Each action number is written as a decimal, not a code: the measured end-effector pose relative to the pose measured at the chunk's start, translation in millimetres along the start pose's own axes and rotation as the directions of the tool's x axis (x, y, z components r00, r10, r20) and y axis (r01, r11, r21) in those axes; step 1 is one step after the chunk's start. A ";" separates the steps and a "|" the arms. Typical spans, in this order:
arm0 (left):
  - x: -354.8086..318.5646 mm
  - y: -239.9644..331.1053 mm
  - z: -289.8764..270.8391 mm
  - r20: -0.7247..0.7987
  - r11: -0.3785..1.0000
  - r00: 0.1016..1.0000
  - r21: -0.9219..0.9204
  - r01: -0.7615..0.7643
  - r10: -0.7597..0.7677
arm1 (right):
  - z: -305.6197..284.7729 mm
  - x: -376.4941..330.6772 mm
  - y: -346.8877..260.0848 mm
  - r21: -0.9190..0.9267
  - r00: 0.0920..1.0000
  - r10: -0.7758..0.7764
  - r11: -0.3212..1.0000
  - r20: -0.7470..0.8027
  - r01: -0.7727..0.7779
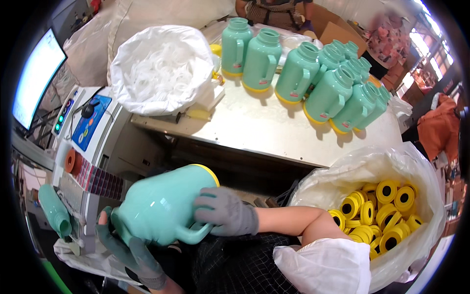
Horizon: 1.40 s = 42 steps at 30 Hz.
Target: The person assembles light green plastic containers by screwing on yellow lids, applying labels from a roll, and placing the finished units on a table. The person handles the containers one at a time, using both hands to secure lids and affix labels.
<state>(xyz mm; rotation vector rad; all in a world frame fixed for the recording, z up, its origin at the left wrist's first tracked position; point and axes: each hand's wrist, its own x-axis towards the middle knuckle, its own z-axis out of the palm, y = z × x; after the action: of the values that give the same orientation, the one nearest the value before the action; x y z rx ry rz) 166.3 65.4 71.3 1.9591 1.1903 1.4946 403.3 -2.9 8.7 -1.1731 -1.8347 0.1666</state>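
Teal jug tipped on its side, lower left-centre of frame, held two-handed.
Long axis: neck lower left, yellow base rim upper right. Left hand cups neck; right hand grips body near base.

Can't read any wording from here. Small reddish labels sit low on several teal jugs, upper middle to upper right; print too tiny. Blue panel on my pale machine, left of frame: round coloured marks, lettering blurred. Monitor, upper left: washed out. Dark-squared strip, left, below the panel: print unclear.
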 end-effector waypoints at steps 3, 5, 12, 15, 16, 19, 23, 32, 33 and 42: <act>-8.6 -12.8 13.7 0.139 0.987 0.986 -0.113 0.112 -0.096 | -54.7 -27.1 21.1 -0.014 0.959 0.164 0.985 -0.230 -0.172; -16.2 -34.6 17.2 0.179 0.976 0.972 -0.130 0.176 -0.152 | -85.3 -56.6 24.7 0.016 0.750 0.400 0.887 -0.527 -0.461; -51.5 -151.7 26.4 0.351 0.870 0.807 0.053 0.490 -0.475 | -185.1 -187.3 158.4 0.049 0.226 0.304 0.688 -0.925 -0.724; -70.8 -205.7 21.2 0.260 0.905 0.889 0.308 0.294 -0.377 | -206.7 -180.7 175.0 0.048 0.133 0.262 0.588 -0.956 -0.808; -82.0 -244.5 13.7 0.237 0.886 0.904 0.391 0.247 -0.357 | -215.5 -181.8 185.3 0.028 0.120 0.230 0.553 -0.966 -0.833; -118.6 -314.9 0.1 0.159 0.767 0.837 0.514 0.383 -0.524 | -233.2 -186.8 201.3 -0.042 0.145 0.152 0.537 -0.978 -0.843; -140.7 -389.3 -10.5 0.317 0.735 0.683 0.470 0.489 -0.658 | -245.3 -192.7 201.9 -0.017 0.075 0.148 0.361 -0.986 -0.932; -142.3 -364.6 11.0 0.371 0.510 0.394 0.298 0.807 -0.841 | -334.7 -79.6 114.1 -0.411 0.276 -0.306 0.726 -0.911 -0.551; -142.5 -364.8 -0.4 0.360 0.497 0.380 0.327 0.804 -0.852 | -317.6 -35.1 109.6 -0.474 0.396 -0.300 0.740 -0.868 -0.477; -158.3 -390.6 11.0 0.418 0.374 0.153 0.519 0.769 -0.895 | -33.7 235.8 -4.6 -0.107 0.834 -0.535 0.829 0.137 0.550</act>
<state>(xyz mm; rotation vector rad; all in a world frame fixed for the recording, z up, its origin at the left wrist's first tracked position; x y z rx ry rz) 16.9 155.8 -312.4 1.1852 1.6433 0.0274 397.1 165.7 177.0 -0.6944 -2.2273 -0.2424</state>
